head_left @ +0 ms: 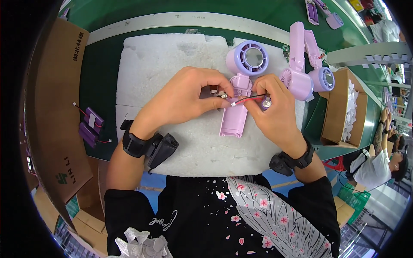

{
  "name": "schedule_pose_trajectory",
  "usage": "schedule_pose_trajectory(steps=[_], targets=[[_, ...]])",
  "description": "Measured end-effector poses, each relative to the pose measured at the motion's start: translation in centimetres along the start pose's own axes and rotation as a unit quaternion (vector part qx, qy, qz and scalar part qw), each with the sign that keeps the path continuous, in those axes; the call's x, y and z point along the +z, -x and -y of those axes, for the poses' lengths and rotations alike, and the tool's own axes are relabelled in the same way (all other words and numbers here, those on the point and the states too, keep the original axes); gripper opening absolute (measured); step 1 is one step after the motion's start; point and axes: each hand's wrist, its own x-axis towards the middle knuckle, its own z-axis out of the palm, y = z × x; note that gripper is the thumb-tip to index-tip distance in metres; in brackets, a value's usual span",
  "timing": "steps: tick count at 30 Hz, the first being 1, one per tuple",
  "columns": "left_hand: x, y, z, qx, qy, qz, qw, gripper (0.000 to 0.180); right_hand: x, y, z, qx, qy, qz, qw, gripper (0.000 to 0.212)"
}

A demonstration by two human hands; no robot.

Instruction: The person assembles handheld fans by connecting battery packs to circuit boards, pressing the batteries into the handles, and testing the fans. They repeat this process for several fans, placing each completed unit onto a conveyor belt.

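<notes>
A pink and lilac handheld fan [234, 122] lies with its handle opened toward me and its round head [247, 58] away from me. My left hand [183, 92] is closed at the handle, thumb and index finger around a small circuit board [220, 94], partly hidden. Just past the thumb tip sits a white plug [234, 104] with red and black wires [249, 98]. Those wires run to my right hand [277, 109], whose curled fingers hold a purple battery [266, 103]; only its silver round end shows well.
A white foam pad [172, 56] lies under the work. Purple battery packs [92, 124] are at left beside a tall cardboard carton [58, 112]. More fan parts [297, 81] and a box of white pieces [340, 107] stand at right. Another person [374, 165] sits farther right.
</notes>
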Motion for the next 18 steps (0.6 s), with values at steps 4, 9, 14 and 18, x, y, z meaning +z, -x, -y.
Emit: schedule_pose_trajectory(steps=[4,9,14,18], targets=[[-0.1,0.0,-0.5,-0.051,0.017,0.009,0.999,0.020,-0.1,0.0,0.3,0.012,0.004,-0.015,1.000,0.032],[0.0,0.0,-0.8,-0.059,0.039,-0.007,0.998,0.022,-0.3,-0.1,0.4,-0.030,0.025,-0.031,0.999,0.034],[-0.1,-0.1,-0.6,-0.053,0.017,-0.001,0.998,0.023,-0.1,-0.3,0.1,-0.190,0.021,-0.029,0.981,0.036],[0.0,-0.1,-0.5,-0.047,0.026,-0.002,0.999,0.023,0.7,-0.2,0.2,-0.184,0.021,-0.009,0.983,0.036]])
